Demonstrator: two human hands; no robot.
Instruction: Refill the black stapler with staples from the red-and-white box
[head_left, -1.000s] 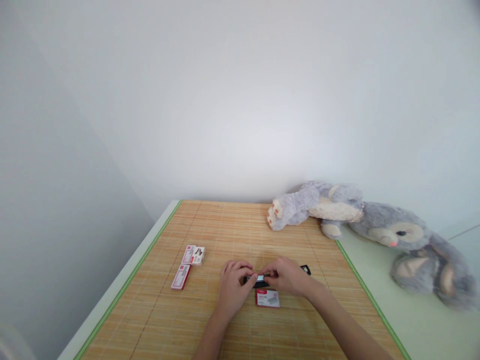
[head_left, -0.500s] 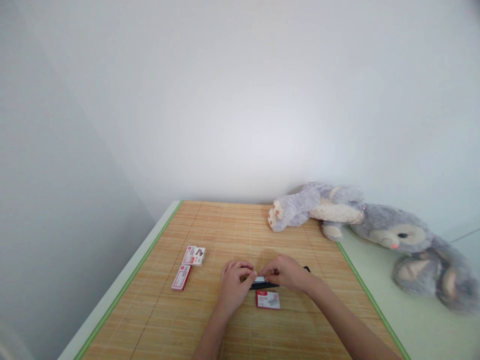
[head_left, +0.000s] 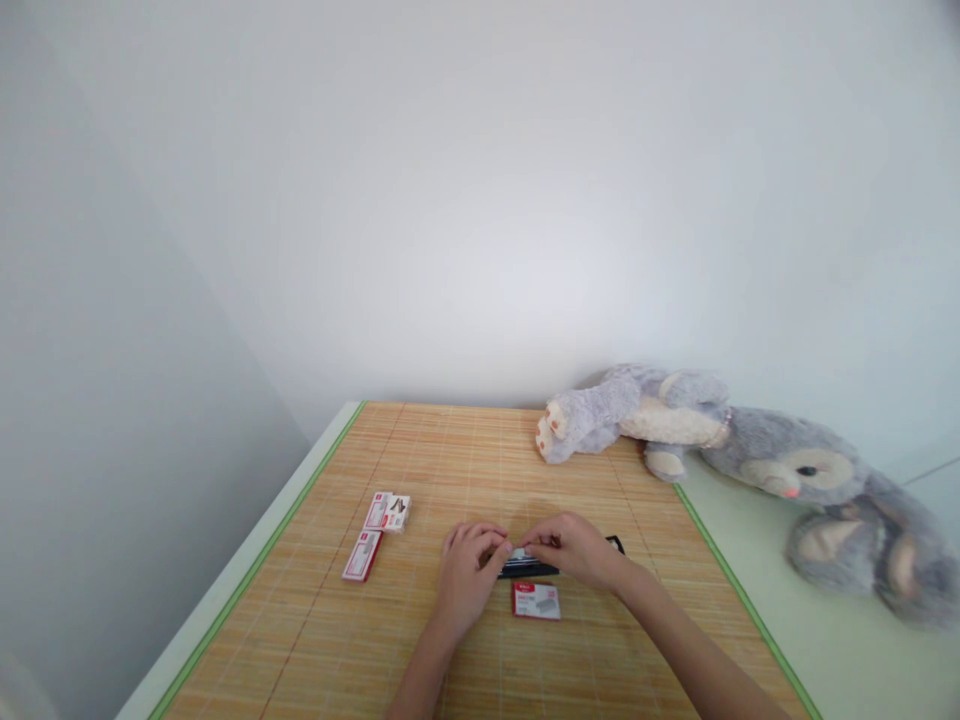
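A black stapler (head_left: 529,571) lies on the bamboo mat, its body partly covered by my hands. My left hand (head_left: 471,570) is closed at the stapler's left end, thumb along it and the other fingers curled. Along the top of the stapler shows a shiny, pale strip of staples (head_left: 520,556), small and hard to make out. My right hand (head_left: 571,548) pinches at that strip with thumb and forefinger, its wrist over the stapler's right part. The black rear end (head_left: 616,544) sticks out beyond it. Just in front lies a red and white staple box (head_left: 536,601).
Several small red and white boxes lie to the left, among them a long box (head_left: 363,555) and a smaller box (head_left: 397,513). A grey plush rabbit (head_left: 675,420) lies along the back right, across the green edge of the bamboo mat (head_left: 450,460). Behind stands a white wall (head_left: 480,200).
My right hand has shifted slightly rightward, its fingers a little farther from my left thumb. More of the stapler's rear end shows. The boxes and plush rabbit stay put.
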